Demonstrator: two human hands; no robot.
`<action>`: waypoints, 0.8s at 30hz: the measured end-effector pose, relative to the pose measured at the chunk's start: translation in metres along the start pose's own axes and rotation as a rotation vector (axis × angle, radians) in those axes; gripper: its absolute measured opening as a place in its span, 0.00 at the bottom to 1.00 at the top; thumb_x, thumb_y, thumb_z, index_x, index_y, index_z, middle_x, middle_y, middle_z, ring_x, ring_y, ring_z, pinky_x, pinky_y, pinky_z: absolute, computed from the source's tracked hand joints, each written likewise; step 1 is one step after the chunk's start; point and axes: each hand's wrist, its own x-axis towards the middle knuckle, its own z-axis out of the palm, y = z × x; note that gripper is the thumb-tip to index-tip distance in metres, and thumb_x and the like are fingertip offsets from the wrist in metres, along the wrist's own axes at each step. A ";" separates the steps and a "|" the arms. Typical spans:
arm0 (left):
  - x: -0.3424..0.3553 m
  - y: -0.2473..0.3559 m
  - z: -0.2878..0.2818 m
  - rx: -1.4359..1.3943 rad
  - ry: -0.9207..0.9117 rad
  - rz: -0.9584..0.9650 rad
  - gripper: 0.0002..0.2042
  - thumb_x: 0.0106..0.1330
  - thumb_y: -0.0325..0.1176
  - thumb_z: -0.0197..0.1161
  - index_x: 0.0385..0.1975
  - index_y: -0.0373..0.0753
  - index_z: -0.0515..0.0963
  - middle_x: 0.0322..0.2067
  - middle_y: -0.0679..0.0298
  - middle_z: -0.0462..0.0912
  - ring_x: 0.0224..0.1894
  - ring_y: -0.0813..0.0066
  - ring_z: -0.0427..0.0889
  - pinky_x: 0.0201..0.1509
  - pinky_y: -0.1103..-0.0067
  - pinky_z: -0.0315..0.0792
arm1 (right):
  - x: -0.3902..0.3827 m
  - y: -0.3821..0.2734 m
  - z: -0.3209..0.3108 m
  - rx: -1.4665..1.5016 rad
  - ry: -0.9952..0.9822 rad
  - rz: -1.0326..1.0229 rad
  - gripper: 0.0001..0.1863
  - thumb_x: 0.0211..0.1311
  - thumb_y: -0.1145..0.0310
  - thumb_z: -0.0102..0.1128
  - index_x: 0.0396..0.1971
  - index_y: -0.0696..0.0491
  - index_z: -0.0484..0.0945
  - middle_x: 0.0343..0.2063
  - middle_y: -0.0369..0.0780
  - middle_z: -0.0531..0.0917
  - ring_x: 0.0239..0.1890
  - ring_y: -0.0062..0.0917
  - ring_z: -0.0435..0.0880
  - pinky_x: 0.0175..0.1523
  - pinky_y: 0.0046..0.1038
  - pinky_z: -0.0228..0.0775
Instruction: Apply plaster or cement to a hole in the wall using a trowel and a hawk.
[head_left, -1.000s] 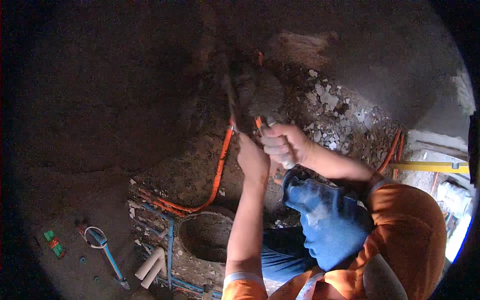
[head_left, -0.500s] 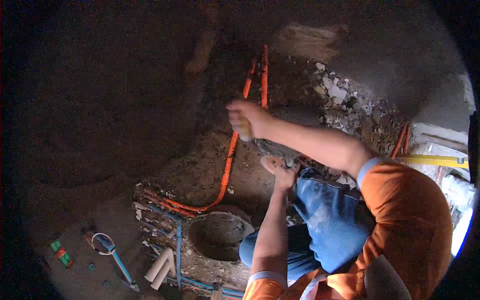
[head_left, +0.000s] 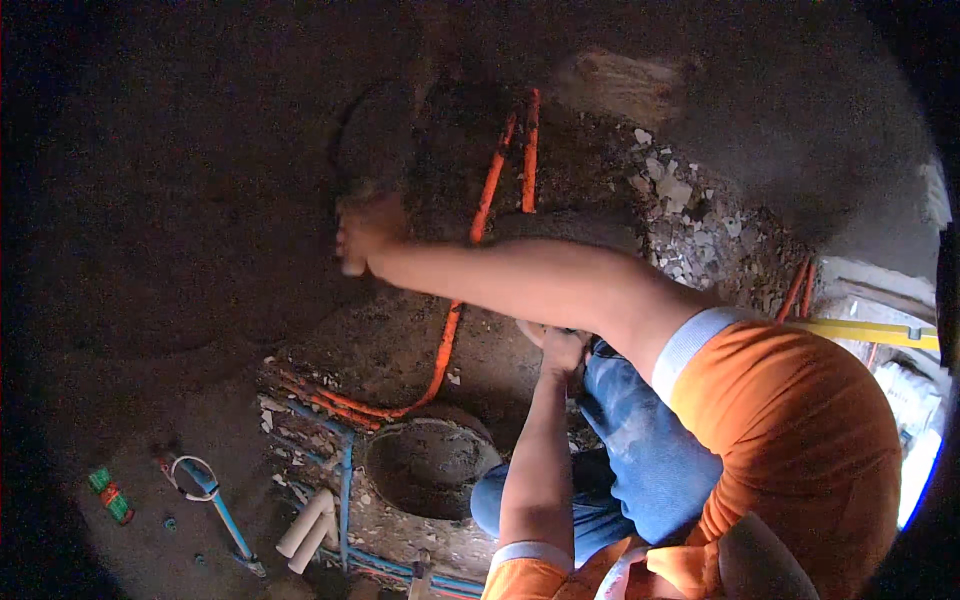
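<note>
My right hand point(head_left: 365, 240), blurred, reaches out to the left over dark wall plaster point(head_left: 240, 240), closed on a trowel-like tool whose dark flat part blurs into the shadow above it. My left hand point(head_left: 560, 350) is closed beside my jeans-covered knee point(head_left: 640, 430), just below my right forearm; what it grips is mostly hidden. Orange conduits point(head_left: 445, 355) run up the rough chased surface, passing behind my right forearm.
A mortar-crusted bucket point(head_left: 425, 510) sits low centre. At lower left lie a blue tool point(head_left: 230, 525), a green packet point(head_left: 110, 495), pale pipe offcuts point(head_left: 305, 530) and blue pipes point(head_left: 347, 500). Plaster rubble point(head_left: 690, 215), a yellow bar point(head_left: 870, 333) and white bags point(head_left: 905, 400) are right.
My hands were close together over the conduits; my right hand has since swept far left with its tool, its forearm now crossing above my left hand, which has shifted right and down.
</note>
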 end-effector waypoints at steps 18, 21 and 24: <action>0.014 -0.005 -0.002 0.235 -0.164 0.199 0.16 0.60 0.42 0.46 0.36 0.37 0.76 0.39 0.54 0.77 0.44 0.55 0.73 0.52 0.69 0.62 | 0.070 -0.051 -0.053 -0.240 -0.029 -0.436 0.12 0.54 0.61 0.52 0.21 0.53 0.71 0.14 0.37 0.72 0.14 0.28 0.72 0.17 0.32 0.65; 0.004 -0.010 -0.006 0.365 -0.090 0.253 0.17 0.62 0.41 0.44 0.37 0.36 0.75 0.39 0.55 0.78 0.46 0.59 0.72 0.53 0.72 0.61 | 0.025 -0.016 -0.032 -0.364 0.024 -0.384 0.10 0.54 0.63 0.54 0.23 0.54 0.71 0.14 0.36 0.72 0.13 0.27 0.71 0.16 0.31 0.65; 0.008 0.001 -0.009 0.053 -0.089 0.073 0.16 0.63 0.41 0.44 0.38 0.37 0.74 0.40 0.57 0.78 0.46 0.60 0.72 0.52 0.70 0.61 | -0.020 -0.007 -0.006 -0.581 0.088 -0.353 0.08 0.52 0.67 0.57 0.25 0.56 0.70 0.13 0.36 0.72 0.12 0.25 0.70 0.15 0.29 0.64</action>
